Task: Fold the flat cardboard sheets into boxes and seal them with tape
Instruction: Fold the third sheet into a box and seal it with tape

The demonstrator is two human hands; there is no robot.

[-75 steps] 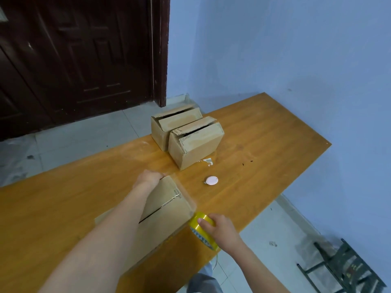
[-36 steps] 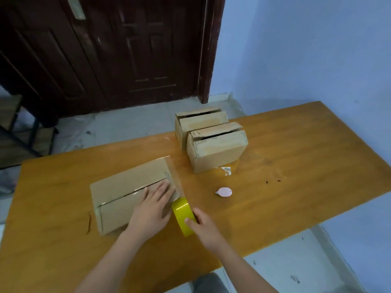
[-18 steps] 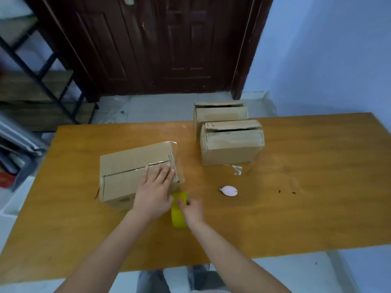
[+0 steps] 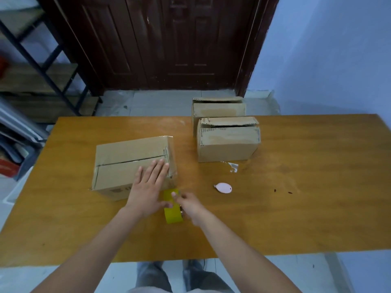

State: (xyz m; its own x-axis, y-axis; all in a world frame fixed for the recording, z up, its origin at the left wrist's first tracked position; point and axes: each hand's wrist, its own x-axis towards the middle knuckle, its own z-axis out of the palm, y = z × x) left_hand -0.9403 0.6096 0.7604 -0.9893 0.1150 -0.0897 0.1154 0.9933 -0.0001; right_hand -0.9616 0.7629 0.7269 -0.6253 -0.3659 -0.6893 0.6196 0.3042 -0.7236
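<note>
The left hand (image 4: 148,187) lies flat with straight fingers pressed on the top of a closed cardboard box (image 4: 127,163), near its right end, where clear tape wraps over the edge. That box sits on the wooden table (image 4: 306,208) at about ten o'clock from the hands.

The right hand (image 4: 188,205) curls around a yellow tape roll (image 4: 172,214), which stands on edge on the table just at six o'clock from the box's right corner, between the two hands. The right hand is blurred, so the exact finger placement is hard to make out, though the thumb appears to rest on the roll's outer face.

At one o'clock from the hands stand two more boxes, the nearer box (image 4: 228,142) touching the farther box (image 4: 219,108) behind it, both with ragged top flaps. A scrap of clear tape (image 4: 232,166) lies at the nearer box's front edge. A small pale pink oval object (image 4: 223,188) rests on the table at three o'clock from the roll. A dark wooden door (image 4: 169,43) stands at twelve o'clock beyond the table.
</note>
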